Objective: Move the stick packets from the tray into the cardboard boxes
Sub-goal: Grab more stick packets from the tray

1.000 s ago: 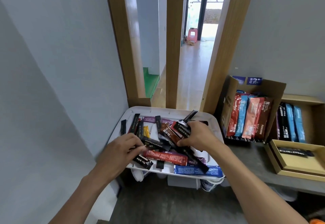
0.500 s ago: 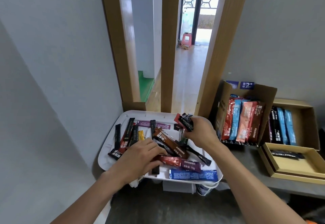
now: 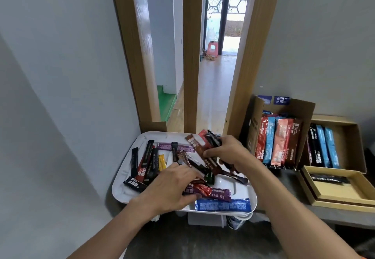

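Many stick packets (image 3: 150, 161) are seen scattered in the white tray (image 3: 123, 189). A bundle (image 3: 212, 139) of them is clasped by the right hand (image 3: 229, 151), its grip curled tight. A red packet (image 3: 205, 188) is pinched in the left hand (image 3: 172, 187). Part-filled cardboard boxes (image 3: 304, 114) are set on the bench (image 3: 334, 216), just right of the tray.

We are seeing glossy foil stick packets (image 3: 223, 205) lying in a smooth white plastic tray (image 3: 160, 137), beside matt brown cardboard boxes (image 3: 302, 112) and satin-finished wooden door posts (image 3: 190, 55).
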Demonstrator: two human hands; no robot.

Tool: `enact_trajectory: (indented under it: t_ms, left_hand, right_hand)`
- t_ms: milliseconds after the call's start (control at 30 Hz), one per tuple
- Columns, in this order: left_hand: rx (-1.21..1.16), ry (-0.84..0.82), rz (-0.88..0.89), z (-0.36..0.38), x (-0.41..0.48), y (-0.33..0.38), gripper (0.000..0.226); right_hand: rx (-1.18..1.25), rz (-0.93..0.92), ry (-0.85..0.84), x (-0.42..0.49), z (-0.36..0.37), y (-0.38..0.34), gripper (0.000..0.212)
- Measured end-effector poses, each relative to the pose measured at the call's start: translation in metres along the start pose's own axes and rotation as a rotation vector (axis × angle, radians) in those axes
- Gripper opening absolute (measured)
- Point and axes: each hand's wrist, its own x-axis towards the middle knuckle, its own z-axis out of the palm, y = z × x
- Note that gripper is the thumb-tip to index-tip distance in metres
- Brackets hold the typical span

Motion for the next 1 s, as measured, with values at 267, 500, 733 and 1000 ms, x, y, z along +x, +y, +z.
enact_trajectory:
  t_ms: [267,500,733,1000]
  left_hand:
    - [-0.037,-0.008,-0.044,0.006,0.007,-0.008,0.048]
    - [-0.174,0.070,-0.121,-0.003,0.003,-0.011,0.032]
    - [-0.114,-0.025,-0.046,0.000,0.011,0.012,0.057]
    - [0.104,-0.139,0.059,0.010,0.028,0.045,0.045]
  right_hand:
    - [0.102,0.105,0.116,0.008,-0.021,0.009,0.018]
    - [-0.332,0.044,0.213,0.020,0.013,0.015,0.036]
    - [-0.089,0.128,0.151,0.018,0.005,0.008,0.027]
    - [0.218,0.128,0.141,-0.001,-0.023,0.005,0.028]
